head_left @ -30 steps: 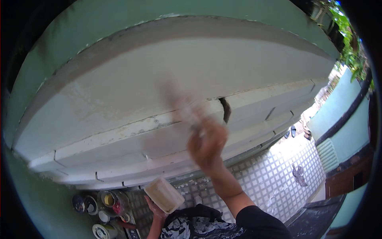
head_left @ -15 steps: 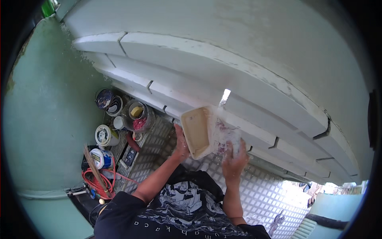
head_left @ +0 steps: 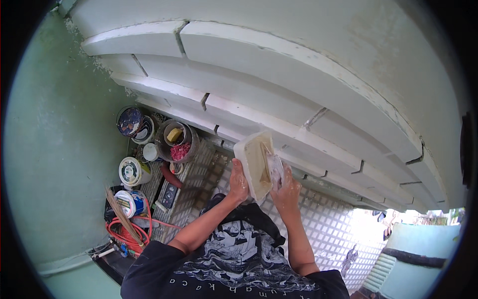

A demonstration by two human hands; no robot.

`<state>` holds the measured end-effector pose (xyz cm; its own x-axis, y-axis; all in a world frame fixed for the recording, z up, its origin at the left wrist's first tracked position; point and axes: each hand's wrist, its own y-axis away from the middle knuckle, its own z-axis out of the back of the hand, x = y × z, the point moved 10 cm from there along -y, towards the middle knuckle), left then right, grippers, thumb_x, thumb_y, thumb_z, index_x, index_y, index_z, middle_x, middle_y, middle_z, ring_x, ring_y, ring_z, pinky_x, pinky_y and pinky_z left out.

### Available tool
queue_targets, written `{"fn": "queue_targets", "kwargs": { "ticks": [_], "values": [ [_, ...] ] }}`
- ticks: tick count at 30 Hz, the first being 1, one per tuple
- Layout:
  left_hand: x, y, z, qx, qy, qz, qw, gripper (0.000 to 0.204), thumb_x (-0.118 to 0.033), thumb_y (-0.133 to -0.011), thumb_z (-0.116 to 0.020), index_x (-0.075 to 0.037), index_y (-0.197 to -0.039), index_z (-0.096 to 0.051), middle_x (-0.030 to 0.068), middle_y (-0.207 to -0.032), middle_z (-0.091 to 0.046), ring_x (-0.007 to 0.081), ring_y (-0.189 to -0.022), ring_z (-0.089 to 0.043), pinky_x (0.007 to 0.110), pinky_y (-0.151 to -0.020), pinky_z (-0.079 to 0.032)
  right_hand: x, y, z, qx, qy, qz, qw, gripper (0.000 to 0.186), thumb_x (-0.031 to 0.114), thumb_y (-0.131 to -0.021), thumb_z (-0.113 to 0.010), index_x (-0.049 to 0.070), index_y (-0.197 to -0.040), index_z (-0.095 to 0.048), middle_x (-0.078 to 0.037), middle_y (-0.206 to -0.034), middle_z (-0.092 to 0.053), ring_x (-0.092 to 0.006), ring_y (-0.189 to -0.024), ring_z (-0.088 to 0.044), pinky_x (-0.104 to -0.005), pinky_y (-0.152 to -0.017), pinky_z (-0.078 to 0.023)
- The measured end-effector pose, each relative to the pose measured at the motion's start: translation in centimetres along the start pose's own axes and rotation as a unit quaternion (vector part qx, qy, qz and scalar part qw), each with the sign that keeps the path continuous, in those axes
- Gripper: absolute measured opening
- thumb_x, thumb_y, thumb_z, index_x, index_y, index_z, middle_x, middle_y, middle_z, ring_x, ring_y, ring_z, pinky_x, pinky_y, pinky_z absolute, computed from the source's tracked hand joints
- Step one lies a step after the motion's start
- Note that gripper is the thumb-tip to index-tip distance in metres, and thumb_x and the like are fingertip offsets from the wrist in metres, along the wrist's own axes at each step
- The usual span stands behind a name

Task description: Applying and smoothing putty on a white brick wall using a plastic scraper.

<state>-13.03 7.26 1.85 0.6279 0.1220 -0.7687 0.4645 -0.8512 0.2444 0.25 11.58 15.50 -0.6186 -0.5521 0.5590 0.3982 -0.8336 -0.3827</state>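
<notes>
My left hand (head_left: 239,184) holds a rectangular pale plastic tub (head_left: 251,174), fingers on its left side and the open top tilted toward me. Beige wet residue coats its inside. In my right hand (head_left: 287,193) is a whitish, streaked flat thing (head_left: 275,172), held against the tub's right edge; its exact kind is unclear. White specks spot both hands. In front of me rises a whitish stepped wall ledge (head_left: 298,70), cut by dark vertical grooves.
To the left are paint buckets (head_left: 132,171), a clear container (head_left: 178,144) with a yellow block and something pink, a stick broom (head_left: 122,214) and a coiled orange hose (head_left: 124,234). A green wall (head_left: 69,139) borders them. Checkered tiles (head_left: 318,231) cover the floor below.
My right hand has brought the whitish thing left, up against the tub. The tub has turned and shifted slightly right. The smear of motion around it is gone.
</notes>
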Motion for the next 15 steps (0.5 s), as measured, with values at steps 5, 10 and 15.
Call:
{"fn": "queue_targets", "kwargs": {
  "ticks": [5,10,15],
  "values": [
    [0.2,-0.4,3.9,0.001,0.038,0.033,0.999,0.071,-0.058,-0.094,-0.022,-0.001,-0.133,-0.036,0.0097,-0.124,-0.048,0.0167,-0.111,-0.046,0.031,-0.097,-0.036,1.7,0.7,-3.0,0.060,-0.031,-0.080,0.994,0.038,0.015,-0.083,-0.058,-0.005,-0.115,-0.052,-0.026,-0.102,-0.061,-0.0428,-0.088,-0.059,-0.0463,-0.078,-0.045],
    [-1.7,-0.9,5.2,0.014,-0.077,-0.010,0.997,0.067,-0.051,-0.098,-0.020,0.004,-0.132,-0.036,0.0108,-0.125,-0.046,0.0142,-0.112,-0.043,0.028,-0.098,-0.034,4.4,0.4,-4.2,0.026,0.002,-0.094,0.995,0.034,0.009,-0.083,-0.057,-0.006,-0.113,-0.052,-0.028,-0.102,-0.060,-0.0397,-0.088,-0.061,-0.0433,-0.076,-0.048],
    [-3.7,-1.4,5.4,-0.021,0.001,0.101,0.995,0.076,-0.061,-0.093,-0.024,0.001,-0.134,-0.034,0.0111,-0.128,-0.045,0.0174,-0.113,-0.045,0.030,-0.100,-0.034,1.6,0.5,-5.3,-0.057,-0.263,-0.173,0.947,0.032,0.009,-0.087,-0.056,-0.005,-0.115,-0.052,-0.016,-0.106,-0.062,-0.0222,-0.096,-0.061,-0.0350,-0.083,-0.047]
  ]
}}
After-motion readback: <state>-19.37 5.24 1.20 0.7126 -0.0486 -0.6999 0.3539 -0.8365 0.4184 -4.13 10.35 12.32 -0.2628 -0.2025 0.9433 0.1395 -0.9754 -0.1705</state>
